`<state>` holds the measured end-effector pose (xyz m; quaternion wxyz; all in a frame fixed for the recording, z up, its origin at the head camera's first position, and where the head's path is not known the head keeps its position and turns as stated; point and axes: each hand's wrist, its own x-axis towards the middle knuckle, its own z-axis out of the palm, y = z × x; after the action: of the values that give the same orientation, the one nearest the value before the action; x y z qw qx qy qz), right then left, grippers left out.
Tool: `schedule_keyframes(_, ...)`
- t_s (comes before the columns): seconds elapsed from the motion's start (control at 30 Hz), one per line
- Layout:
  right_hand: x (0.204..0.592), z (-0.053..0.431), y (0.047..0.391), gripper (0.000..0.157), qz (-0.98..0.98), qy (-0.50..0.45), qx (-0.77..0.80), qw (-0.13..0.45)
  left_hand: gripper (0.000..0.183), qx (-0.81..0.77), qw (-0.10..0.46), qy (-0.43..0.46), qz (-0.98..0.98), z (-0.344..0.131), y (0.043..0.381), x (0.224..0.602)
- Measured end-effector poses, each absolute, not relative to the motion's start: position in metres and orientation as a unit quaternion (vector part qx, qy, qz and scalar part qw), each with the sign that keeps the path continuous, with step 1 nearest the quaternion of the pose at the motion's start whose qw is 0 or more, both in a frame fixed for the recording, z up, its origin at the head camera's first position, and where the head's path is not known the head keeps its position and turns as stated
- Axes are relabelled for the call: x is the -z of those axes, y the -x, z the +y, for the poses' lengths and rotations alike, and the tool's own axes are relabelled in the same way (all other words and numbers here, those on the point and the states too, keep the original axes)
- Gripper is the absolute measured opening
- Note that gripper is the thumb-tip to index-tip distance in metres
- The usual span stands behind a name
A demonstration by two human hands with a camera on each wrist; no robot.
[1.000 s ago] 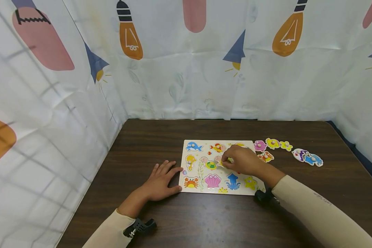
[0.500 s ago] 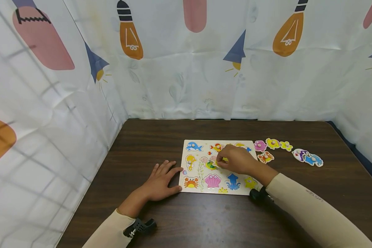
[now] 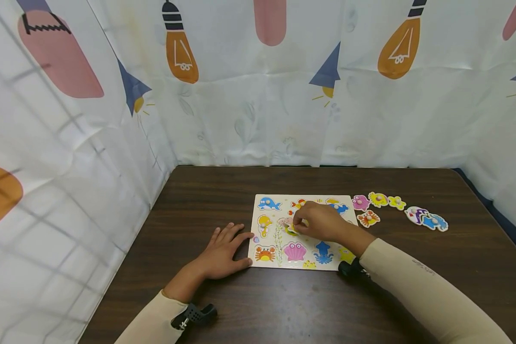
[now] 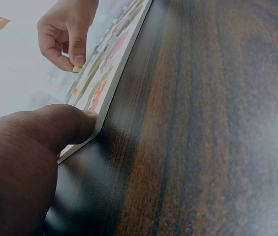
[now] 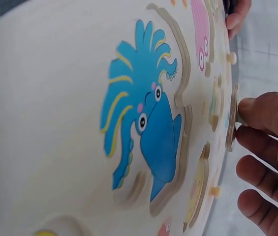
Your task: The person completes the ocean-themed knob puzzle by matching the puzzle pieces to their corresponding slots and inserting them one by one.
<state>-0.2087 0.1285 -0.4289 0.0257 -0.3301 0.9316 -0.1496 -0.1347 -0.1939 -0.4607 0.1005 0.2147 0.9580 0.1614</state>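
A peg puzzle board with sea-animal pictures lies on the table. My right hand is over its middle, by the green turtle picture. In the right wrist view, thumb and forefinger pinch the knob of a thin wooden puzzle piece, seen edge-on and tilted off the board. The piece's picture is hidden. My left hand rests on the table with fingers spread, its thumb and forefinger touching the board's left edge. A recessed blue squid picture has no knob.
Loose pieces lie right of the board: a pink fish, a yellow fish, a yellow star-shaped piece, an orange piece, a purple-and-white piece and a blue piece. Printed white curtains hang behind the table.
My right hand has moved left across the board to the turtle picture, holding the puzzle piece. A blue picture at the board's upper right is now uncovered. The left hand has stayed still.
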Motion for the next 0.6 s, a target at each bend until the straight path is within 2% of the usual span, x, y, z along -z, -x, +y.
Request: schedule_keyframes(0.6,0.438,0.113,0.216,0.004,0.933,0.329,0.14,0.04,0.068,-0.158,0.1,-0.216,0.958,-0.194,0.135,0.461)
